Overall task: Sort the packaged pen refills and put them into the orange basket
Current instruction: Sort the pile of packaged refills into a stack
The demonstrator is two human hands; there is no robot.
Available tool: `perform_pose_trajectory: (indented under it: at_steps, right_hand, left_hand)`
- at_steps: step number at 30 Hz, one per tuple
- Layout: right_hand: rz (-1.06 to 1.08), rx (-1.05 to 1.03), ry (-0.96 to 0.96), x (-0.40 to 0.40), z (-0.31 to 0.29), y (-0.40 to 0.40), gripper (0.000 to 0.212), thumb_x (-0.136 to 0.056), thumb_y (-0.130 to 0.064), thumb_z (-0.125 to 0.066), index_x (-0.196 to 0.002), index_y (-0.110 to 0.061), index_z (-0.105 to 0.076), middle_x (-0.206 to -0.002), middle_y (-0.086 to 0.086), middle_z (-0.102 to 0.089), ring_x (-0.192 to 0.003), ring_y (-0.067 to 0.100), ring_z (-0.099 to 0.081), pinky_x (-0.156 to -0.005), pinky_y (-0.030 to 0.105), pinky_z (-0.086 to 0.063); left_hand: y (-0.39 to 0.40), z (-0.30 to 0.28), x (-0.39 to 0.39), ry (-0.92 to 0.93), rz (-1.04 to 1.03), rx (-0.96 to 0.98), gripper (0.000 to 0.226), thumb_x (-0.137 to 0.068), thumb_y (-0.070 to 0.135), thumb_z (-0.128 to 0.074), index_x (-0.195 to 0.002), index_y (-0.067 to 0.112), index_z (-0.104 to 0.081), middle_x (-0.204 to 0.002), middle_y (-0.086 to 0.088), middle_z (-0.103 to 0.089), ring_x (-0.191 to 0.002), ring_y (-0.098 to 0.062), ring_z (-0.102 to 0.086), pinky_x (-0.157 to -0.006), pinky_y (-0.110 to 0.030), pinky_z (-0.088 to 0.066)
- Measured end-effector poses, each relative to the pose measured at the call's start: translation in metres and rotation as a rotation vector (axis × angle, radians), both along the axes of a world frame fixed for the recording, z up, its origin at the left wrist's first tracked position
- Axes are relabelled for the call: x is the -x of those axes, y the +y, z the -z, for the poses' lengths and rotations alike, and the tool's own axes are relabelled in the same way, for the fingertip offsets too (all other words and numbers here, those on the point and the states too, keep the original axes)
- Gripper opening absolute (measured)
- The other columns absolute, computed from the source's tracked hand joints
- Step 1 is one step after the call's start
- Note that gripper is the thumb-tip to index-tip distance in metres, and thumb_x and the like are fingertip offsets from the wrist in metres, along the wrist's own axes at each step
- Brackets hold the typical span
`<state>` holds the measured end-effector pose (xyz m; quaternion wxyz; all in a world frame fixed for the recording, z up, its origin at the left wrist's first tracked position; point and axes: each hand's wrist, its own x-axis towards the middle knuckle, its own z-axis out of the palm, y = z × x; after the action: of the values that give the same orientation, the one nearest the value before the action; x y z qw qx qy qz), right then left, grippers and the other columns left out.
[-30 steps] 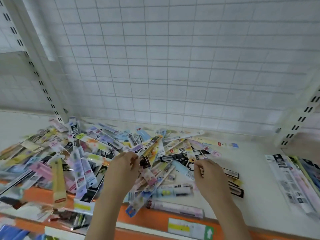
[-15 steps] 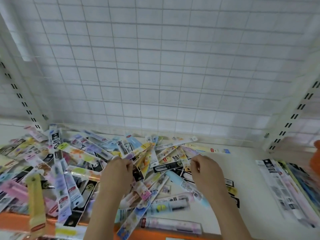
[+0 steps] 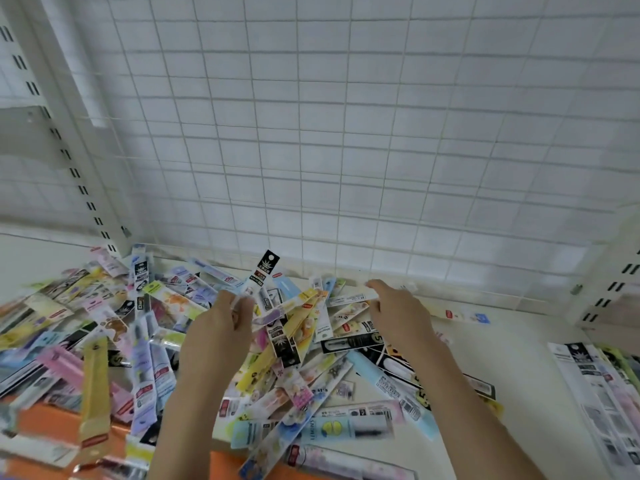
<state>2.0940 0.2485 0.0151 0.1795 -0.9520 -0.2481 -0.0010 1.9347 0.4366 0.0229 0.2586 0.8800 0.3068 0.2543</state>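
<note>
Left hand (image 3: 221, 327) pinches a black-topped refill packet (image 3: 264, 271) upright above the heap of packaged pen refills (image 3: 145, 327) on the white shelf (image 3: 502, 327), while the right hand (image 3: 398, 313) reaches forward open-fingered, beside a sorted stack (image 3: 595, 393) far right.

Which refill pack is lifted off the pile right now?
The clear pack with the black header card, pinched in the left hand. Its top stands tilted up above the heap; the other packs lie flat on the shelf.

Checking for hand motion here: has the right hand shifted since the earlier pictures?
Yes. The right hand reached farther over the pile of refill packs, toward the wire grid wall.
</note>
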Motion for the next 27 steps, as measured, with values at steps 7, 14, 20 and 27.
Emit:
perform_pose_trajectory:
  at_steps: [7,14,20,27]
  right_hand:
    - [0.006,0.148,-0.078,-0.001,0.009,0.013,0.03,-0.097,-0.02,-0.036,-0.12,-0.022,-0.055,-0.113,0.006,-0.062,-0.1,0.027,-0.061,-0.08,0.034,-0.048]
    - [0.046,0.068,-0.104,0.003,0.011,-0.008,0.029,-0.097,-0.025,-0.035,-0.119,-0.026,-0.054,-0.105,0.0,-0.066,-0.094,0.022,-0.061,-0.071,0.029,-0.044]
    - [0.005,0.086,-0.073,0.01,0.01,-0.022,0.032,-0.097,-0.033,-0.038,-0.125,-0.032,-0.053,-0.106,0.0,-0.066,-0.093,0.022,-0.063,-0.072,0.029,-0.047]
    - [0.111,-0.018,-0.083,0.013,0.005,-0.032,0.027,-0.096,-0.025,-0.036,-0.112,-0.026,-0.058,-0.094,-0.005,-0.063,-0.076,0.015,-0.056,-0.06,0.026,-0.043]
  left_hand:
    - [0.002,-0.001,0.005,0.126,-0.068,-0.046,0.042,-0.091,0.039,-0.052,-0.12,0.009,-0.051,-0.06,0.003,-0.05,-0.058,-0.019,-0.046,-0.045,-0.025,-0.03]
    - [-0.004,0.002,-0.003,0.149,-0.051,0.013,0.037,-0.089,0.037,-0.056,-0.116,0.012,-0.055,-0.077,-0.005,-0.063,-0.07,-0.024,-0.054,-0.058,-0.029,-0.042]
    - [-0.011,0.006,-0.013,0.147,0.003,0.026,0.028,-0.088,0.021,-0.058,-0.113,0.009,-0.06,-0.107,-0.01,-0.058,-0.09,-0.027,-0.056,-0.072,-0.033,-0.045]
    - [-0.013,0.009,-0.012,0.17,0.001,0.035,0.043,-0.09,0.017,-0.054,-0.132,0.013,-0.048,-0.135,-0.007,-0.05,-0.119,-0.028,-0.051,-0.091,-0.038,-0.045]
